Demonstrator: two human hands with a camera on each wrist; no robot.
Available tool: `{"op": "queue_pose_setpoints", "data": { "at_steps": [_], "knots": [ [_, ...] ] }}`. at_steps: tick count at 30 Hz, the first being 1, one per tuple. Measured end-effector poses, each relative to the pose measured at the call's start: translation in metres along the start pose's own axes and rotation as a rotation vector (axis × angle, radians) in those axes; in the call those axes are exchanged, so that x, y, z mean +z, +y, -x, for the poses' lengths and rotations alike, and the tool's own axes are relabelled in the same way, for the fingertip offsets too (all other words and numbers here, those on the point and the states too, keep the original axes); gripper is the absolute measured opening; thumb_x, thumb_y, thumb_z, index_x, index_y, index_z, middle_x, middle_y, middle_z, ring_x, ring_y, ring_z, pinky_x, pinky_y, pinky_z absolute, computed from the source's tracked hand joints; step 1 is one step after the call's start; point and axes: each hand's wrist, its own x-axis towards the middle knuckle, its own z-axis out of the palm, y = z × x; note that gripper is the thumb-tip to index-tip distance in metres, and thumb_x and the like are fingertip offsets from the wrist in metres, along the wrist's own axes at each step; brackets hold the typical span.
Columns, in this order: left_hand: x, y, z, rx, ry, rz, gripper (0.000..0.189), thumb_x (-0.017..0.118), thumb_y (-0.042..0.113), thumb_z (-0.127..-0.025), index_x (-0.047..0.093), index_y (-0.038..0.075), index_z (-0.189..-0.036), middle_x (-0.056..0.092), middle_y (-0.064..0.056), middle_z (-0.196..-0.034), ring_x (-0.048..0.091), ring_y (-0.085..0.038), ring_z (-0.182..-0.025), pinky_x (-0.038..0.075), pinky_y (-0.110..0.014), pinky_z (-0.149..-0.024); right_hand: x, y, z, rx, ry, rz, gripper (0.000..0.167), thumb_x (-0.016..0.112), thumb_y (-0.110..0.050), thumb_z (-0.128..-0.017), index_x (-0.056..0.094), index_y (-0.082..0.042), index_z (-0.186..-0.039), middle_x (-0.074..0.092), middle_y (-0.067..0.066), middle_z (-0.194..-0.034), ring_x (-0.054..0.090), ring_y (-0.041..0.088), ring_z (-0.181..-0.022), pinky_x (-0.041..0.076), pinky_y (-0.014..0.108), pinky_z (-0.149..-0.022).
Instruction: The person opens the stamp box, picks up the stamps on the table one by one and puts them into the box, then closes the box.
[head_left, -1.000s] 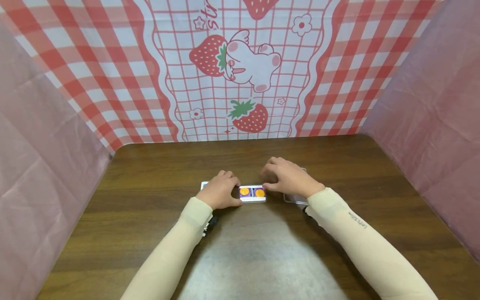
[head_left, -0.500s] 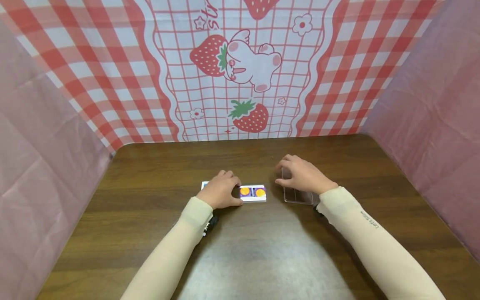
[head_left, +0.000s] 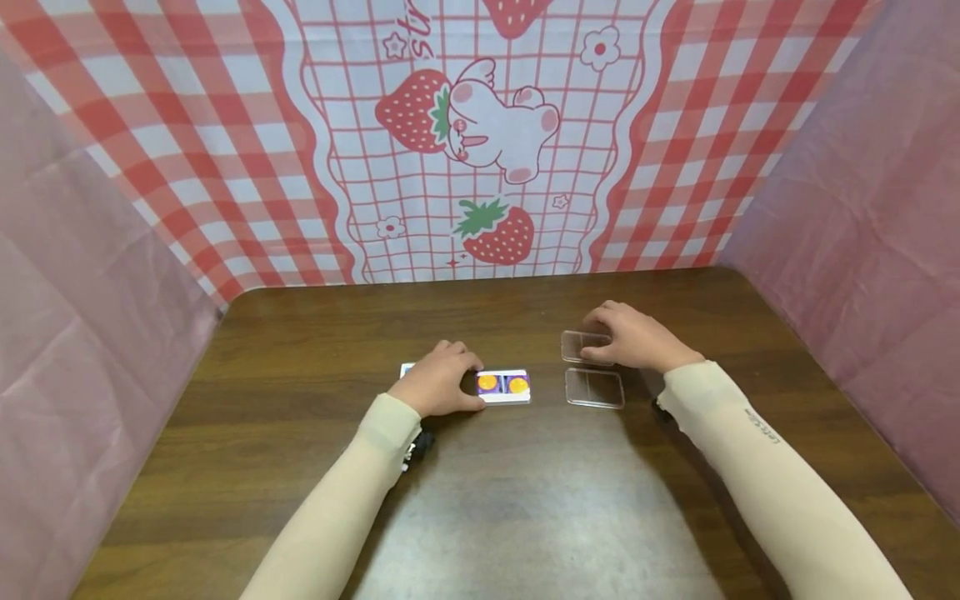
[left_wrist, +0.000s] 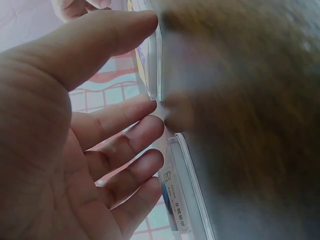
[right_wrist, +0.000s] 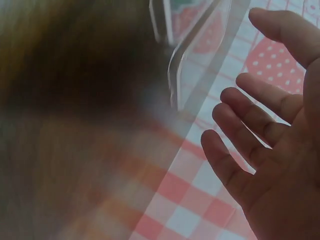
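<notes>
My left hand (head_left: 438,382) pinches the near and far edges of a clear plastic case (head_left: 502,387) between thumb and index finger; inside it are two purple-and-orange stamps. Partly beneath this hand lies a second case (head_left: 407,369), its stamp (left_wrist: 173,202) marked CHINA in the left wrist view. My right hand (head_left: 637,337) hovers, fingers loosely spread, over the right end of a transparent case piece (head_left: 573,346). Nearer to me rests another transparent piece (head_left: 594,388). In the right wrist view, the fingers (right_wrist: 232,162) are apart from both pieces and hold nothing.
The brown wooden table (head_left: 495,492) carries all the cases. A red-and-white strawberry cloth (head_left: 480,167) hangs behind it, and pink cloth walls (head_left: 855,217) flank both sides.
My right hand has moved right and slightly back, away from the stamp case, uncovering both transparent pieces. My left hand stays in place at the stamp case.
</notes>
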Motion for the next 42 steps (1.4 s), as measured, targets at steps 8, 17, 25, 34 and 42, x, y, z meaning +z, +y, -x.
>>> {"op": "queue_pose_setpoints", "data": {
  "at_steps": [8, 17, 25, 34, 42],
  "knots": [
    [-0.002, 0.002, 0.001, -0.002, -0.002, 0.001, 0.057, 0.084, 0.046, -0.085, 0.07, 0.011, -0.128, 0.064, -0.005, -0.124, 0.054, -0.024, -0.117, 0.047, -0.04, -0.104, -0.006, 0.014, 0.0, 0.02, -0.056, -0.006, 0.056, 0.083, -0.034, -0.088, 0.066, 0.0, -0.129, 0.063, 0.018, -0.126, 0.06, 0.035, -0.115, 0.049, 0.057, -0.097],
    [-0.002, 0.004, 0.0, -0.002, -0.002, -0.009, 0.055, 0.084, 0.045, -0.085, 0.071, 0.011, -0.126, 0.064, -0.006, -0.124, 0.054, -0.024, -0.117, 0.047, -0.04, -0.104, -0.004, 0.021, 0.0, 0.031, -0.093, 0.009, 0.061, 0.084, -0.04, -0.086, 0.068, 0.001, -0.128, 0.064, 0.016, -0.122, 0.062, 0.032, -0.11, 0.049, 0.057, -0.096],
    [-0.002, 0.004, 0.002, 0.003, 0.005, -0.005, 0.053, 0.084, 0.043, -0.086, 0.071, 0.011, -0.125, 0.063, -0.007, -0.124, 0.054, -0.026, -0.117, 0.047, -0.042, -0.103, 0.0, 0.024, -0.002, 0.002, -0.106, 0.019, 0.058, 0.085, -0.039, -0.085, 0.07, 0.001, -0.125, 0.065, 0.014, -0.117, 0.063, 0.03, -0.106, 0.051, 0.054, -0.093],
    [-0.001, 0.004, 0.003, 0.001, 0.01, 0.0, 0.052, 0.084, 0.043, -0.086, 0.07, 0.011, -0.125, 0.063, -0.007, -0.124, 0.054, -0.027, -0.117, 0.047, -0.042, -0.103, 0.002, 0.023, -0.002, 0.002, -0.108, 0.01, 0.056, 0.085, -0.035, -0.086, 0.07, 0.001, -0.125, 0.065, 0.015, -0.118, 0.063, 0.032, -0.108, 0.051, 0.055, -0.095],
    [-0.001, 0.003, 0.002, -0.004, 0.004, 0.002, 0.053, 0.083, 0.044, -0.086, 0.07, 0.011, -0.125, 0.063, -0.007, -0.125, 0.054, -0.025, -0.117, 0.047, -0.041, -0.103, 0.001, 0.021, -0.001, 0.002, -0.11, 0.013, 0.054, 0.085, -0.033, -0.087, 0.069, 0.001, -0.125, 0.064, 0.015, -0.119, 0.063, 0.033, -0.109, 0.051, 0.055, -0.096]
  ]
}}
